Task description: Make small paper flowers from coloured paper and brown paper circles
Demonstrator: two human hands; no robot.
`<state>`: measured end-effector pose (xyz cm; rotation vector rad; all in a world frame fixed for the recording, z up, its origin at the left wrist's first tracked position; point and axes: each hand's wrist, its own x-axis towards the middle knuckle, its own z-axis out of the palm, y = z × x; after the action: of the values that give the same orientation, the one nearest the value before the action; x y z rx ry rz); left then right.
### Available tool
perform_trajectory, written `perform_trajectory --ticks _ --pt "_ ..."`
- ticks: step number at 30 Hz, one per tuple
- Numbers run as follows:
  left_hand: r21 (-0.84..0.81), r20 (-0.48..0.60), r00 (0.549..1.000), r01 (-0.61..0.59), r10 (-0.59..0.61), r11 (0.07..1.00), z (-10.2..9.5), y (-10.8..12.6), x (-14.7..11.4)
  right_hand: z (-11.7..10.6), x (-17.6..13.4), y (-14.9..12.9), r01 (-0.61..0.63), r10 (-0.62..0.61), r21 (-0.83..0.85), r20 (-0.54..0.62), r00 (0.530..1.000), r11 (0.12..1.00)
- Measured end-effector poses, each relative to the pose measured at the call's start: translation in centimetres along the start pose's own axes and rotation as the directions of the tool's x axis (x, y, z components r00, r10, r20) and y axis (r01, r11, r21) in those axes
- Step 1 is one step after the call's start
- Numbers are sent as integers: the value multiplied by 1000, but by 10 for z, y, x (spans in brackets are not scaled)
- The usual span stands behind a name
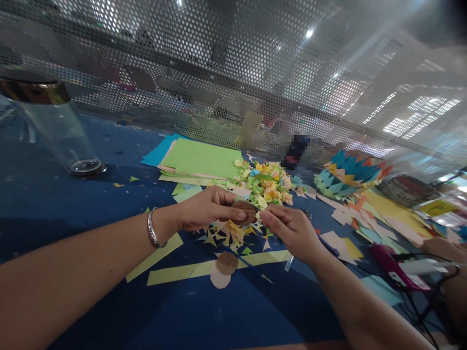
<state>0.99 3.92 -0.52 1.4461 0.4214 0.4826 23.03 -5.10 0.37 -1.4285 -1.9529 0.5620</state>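
My left hand (213,210) is closed on a flat brown disc (249,213), thumb on its face. Close to the disc's right edge, my right hand (288,226) is closed in a pinch; what its fingertips hold, if anything, is too small to make out. Beneath both hands lies a scatter of small cut paper pieces (233,234). A heap of folded yellow, green and orange paper bits (268,182) sits just beyond. Nearer me, a second brown disc (226,263) overlaps a pale paper circle (221,279), which rests partly on a yellow-green paper strip (175,273).
A glass bottle (69,131) stands at left. Coloured paper sheets (207,158) are stacked behind. A spiky paper ring (350,175), a magenta device (397,267) with cables and another person's hand (445,250) are at right. A perforated metal screen (219,63) borders the blue table (175,316).
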Motion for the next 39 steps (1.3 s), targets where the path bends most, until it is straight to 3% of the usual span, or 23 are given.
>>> perform_trajectory --ticks 16,25,39 --pt "70 11 999 -35 35 997 1 1 -2 0 -1 1 30 -29 -76 3 1000 997" --pt "11 152 988 -7 5 1000 -2 2 -3 0 -2 0 74 -71 -121 27 997 990" --pt "32 140 989 49 -53 998 -4 -1 0 2 -1 2 51 -47 -168 26 999 984"
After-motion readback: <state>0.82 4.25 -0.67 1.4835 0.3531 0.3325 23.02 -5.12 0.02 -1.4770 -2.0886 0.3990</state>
